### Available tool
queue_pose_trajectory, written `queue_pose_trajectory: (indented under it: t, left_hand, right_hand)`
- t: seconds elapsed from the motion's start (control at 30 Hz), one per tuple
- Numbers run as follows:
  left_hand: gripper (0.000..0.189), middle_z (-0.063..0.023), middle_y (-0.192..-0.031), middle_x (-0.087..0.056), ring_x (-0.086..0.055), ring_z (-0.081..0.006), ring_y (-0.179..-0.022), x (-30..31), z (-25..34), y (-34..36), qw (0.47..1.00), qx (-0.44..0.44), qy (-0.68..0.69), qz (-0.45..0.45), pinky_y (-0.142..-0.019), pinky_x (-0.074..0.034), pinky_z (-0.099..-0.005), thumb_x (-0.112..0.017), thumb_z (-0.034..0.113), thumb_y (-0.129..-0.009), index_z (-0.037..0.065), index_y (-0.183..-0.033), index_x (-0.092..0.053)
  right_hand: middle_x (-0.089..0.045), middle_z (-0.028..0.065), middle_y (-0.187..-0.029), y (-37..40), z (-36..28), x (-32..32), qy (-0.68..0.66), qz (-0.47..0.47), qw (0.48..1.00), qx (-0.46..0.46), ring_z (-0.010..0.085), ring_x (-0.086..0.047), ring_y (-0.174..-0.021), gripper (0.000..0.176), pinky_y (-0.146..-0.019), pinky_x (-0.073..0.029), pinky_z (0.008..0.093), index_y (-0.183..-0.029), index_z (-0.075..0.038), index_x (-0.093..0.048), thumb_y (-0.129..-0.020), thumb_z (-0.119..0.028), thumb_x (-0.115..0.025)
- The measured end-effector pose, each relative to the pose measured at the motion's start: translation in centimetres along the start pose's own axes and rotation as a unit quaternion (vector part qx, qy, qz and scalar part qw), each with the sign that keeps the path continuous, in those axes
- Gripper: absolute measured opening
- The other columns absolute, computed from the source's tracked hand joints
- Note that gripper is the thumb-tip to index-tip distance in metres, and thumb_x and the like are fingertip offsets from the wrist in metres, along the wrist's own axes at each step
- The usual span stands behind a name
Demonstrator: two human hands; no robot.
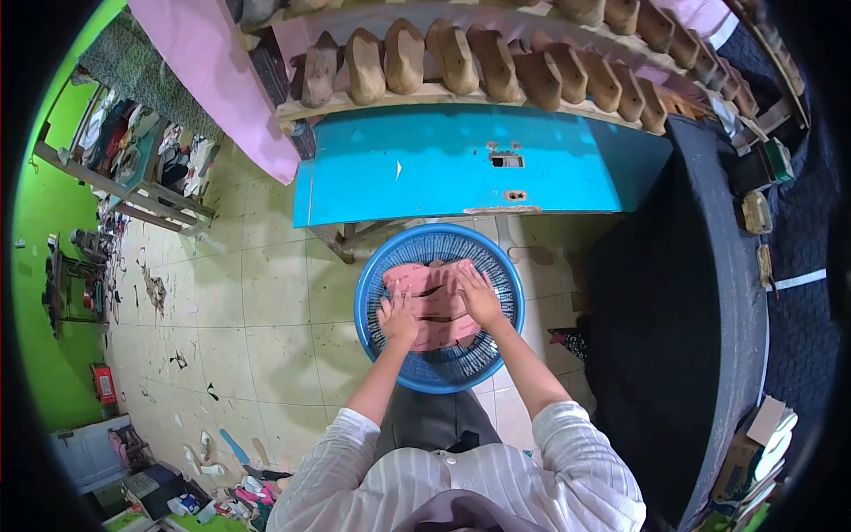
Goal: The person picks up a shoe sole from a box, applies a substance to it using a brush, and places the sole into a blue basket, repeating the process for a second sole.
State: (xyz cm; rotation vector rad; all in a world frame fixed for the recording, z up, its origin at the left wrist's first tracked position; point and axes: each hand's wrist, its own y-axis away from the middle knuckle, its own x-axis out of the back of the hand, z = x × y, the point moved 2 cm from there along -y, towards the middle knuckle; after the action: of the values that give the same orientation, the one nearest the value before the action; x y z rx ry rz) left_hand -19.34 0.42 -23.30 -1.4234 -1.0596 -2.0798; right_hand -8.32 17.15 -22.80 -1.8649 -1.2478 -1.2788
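Observation:
A round blue basket [362,330] with a ribbed inner wall sits in front of my body. Inside it lie several pink sole-shaped pieces [434,307], side by side with dark gaps between them. My left hand [398,318] rests on the left ends of the pieces, palm down and fingers spread. On their upper right part lies my right hand [479,298], its fingers stretched out over the pink surface. Neither hand is wrapped round anything. The undersides of the pieces are hidden.
Beyond the basket stands a turquoise table [399,168]. Wooden shoe lasts [404,58] line the shelves above it. A dark cloth-covered surface [665,310] is at the right. Scraps and loose soles [234,446] lie on the tiled floor [275,355] at the left.

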Motion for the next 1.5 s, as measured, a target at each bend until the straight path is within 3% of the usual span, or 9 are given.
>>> queue_pose_trajectory:
  t: [0.13, 0.2, 0.23, 0.33, 0.6, 0.87, 1.1, 1.3, 1.5]
  left_hand:
    - [0.054, -0.0022, -0.141, -0.033, -0.039, -0.0309, -0.117, 2.7, -0.3, 2.7, 0.995, -0.027, 0.004, 0.097, -0.092, -0.035, -0.0447, -0.06, 0.021, -0.078, 0.018, -0.13, -0.045]
    - [0.031, -0.0014, -0.118, -0.051, -0.047, -0.0244, -0.103, 5.8, 0.0, 4.3, 0.981, -0.067, 0.059, 0.171, -0.083, -0.039, -0.041, -0.062, 0.024, -0.078, 0.015, -0.107, -0.058]
    - [0.031, -0.0014, -0.118, -0.051, -0.047, -0.0244, -0.103, 7.0, 0.2, 4.9, 0.98, -0.074, 0.06, 0.175, -0.083, -0.039, -0.041, -0.062, 0.024, -0.078, 0.015, -0.107, -0.058]
    - [0.009, 0.0007, -0.091, -0.058, -0.051, -0.0214, -0.09, 10.7, 0.6, 8.0, 0.934, -0.135, 0.116, 0.308, -0.075, -0.039, -0.0389, -0.064, 0.023, -0.078, 0.014, -0.08, -0.062]
    - [0.01, -0.0017, -0.083, -0.057, -0.053, -0.0228, -0.084, 19.2, 6.6, 12.4, 0.866, -0.271, 0.176, 0.38, -0.071, -0.041, -0.0381, -0.068, 0.019, -0.074, 0.015, -0.078, -0.061]
    - [0.012, -0.0035, -0.085, -0.058, -0.053, -0.0242, -0.083, 21.2, 20.0, 18.2, 0.79, -0.461, 0.237, 0.328, -0.075, -0.041, -0.0372, -0.068, 0.014, -0.071, 0.012, -0.079, -0.06]
    - [0.009, -0.0072, -0.08, -0.057, -0.052, -0.0273, -0.08, 14.1, 34.2, 25.7, 0.752, -0.544, 0.324, 0.183, -0.075, -0.041, -0.0386, -0.063, 0.011, -0.077, 0.006, -0.081, -0.057]
    - [0.008, -0.0066, -0.077, -0.057, -0.053, -0.0246, -0.078, 8.5, 47.0, 36.6, 0.675, -0.663, 0.315, 0.076, -0.073, -0.041, -0.0367, -0.062, 0.011, -0.078, 0.006, -0.08, -0.057]
    - [0.007, -0.0061, -0.076, -0.057, -0.054, -0.0236, -0.077, 6.7, 55.9, 45.4, 0.615, -0.724, 0.313, 0.019, -0.072, -0.041, -0.0361, -0.063, 0.01, -0.077, 0.006, -0.08, -0.058]
  right_hand:
    - [-0.051, 0.0082, -0.126, 3.7, -3.7, 4.2, -0.055, 0.112, 0.992, -0.021, 0.0273, -0.041, -0.125, 0.043, -0.106, -0.027, 0.0465, -0.122, -0.013, -0.05, -0.08, -0.018, -0.061]
    - [-0.057, 0.0063, -0.107, 5.2, -6.4, 7.5, -0.074, 0.179, 0.981, -0.025, 0.0257, -0.05, -0.112, 0.031, -0.102, -0.032, 0.0458, -0.103, -0.011, -0.057, -0.074, -0.016, -0.068]
    - [-0.057, 0.0063, -0.107, 5.7, -7.2, 8.5, -0.07, 0.186, 0.98, -0.028, 0.0257, -0.05, -0.112, 0.031, -0.102, -0.032, 0.0458, -0.103, -0.011, -0.057, -0.074, -0.016, -0.068]
    - [-0.057, 0.0045, -0.092, 8.1, -9.3, 11.7, -0.058, 0.299, 0.952, -0.032, 0.0249, -0.054, -0.093, 0.017, -0.087, -0.039, 0.042, -0.082, -0.01, -0.062, -0.068, -0.01, -0.072]
    - [-0.056, 0.0036, -0.09, 14.1, -12.8, 20.8, -0.018, 0.418, 0.906, -0.054, 0.0245, -0.053, -0.092, 0.022, -0.089, -0.038, 0.0424, -0.081, -0.01, -0.06, -0.065, -0.007, -0.074]
    - [-0.055, 0.0048, -0.088, 25.4, -9.6, 26.7, 0.038, 0.483, 0.864, -0.137, 0.0242, -0.054, -0.092, 0.02, -0.09, -0.04, 0.0426, -0.078, -0.01, -0.059, -0.064, -0.007, -0.073]
    - [-0.057, 0.0044, -0.086, 43.5, -2.9, 31.6, 0.088, 0.557, 0.787, -0.249, 0.0241, -0.055, -0.092, 0.016, -0.086, -0.04, 0.039, -0.078, -0.009, -0.061, -0.068, -0.011, -0.074]
    - [-0.057, 0.0052, -0.082, 60.7, 0.5, 33.6, 0.125, 0.609, 0.682, -0.385, 0.024, -0.054, -0.088, 0.012, -0.079, -0.041, 0.0364, -0.076, -0.009, -0.062, -0.069, -0.01, -0.072]
    - [-0.057, 0.0048, -0.082, 70.9, 3.1, 35.9, 0.169, 0.63, 0.615, -0.444, 0.0234, -0.054, -0.087, 0.012, -0.078, -0.041, 0.0358, -0.076, -0.009, -0.062, -0.069, -0.01, -0.072]
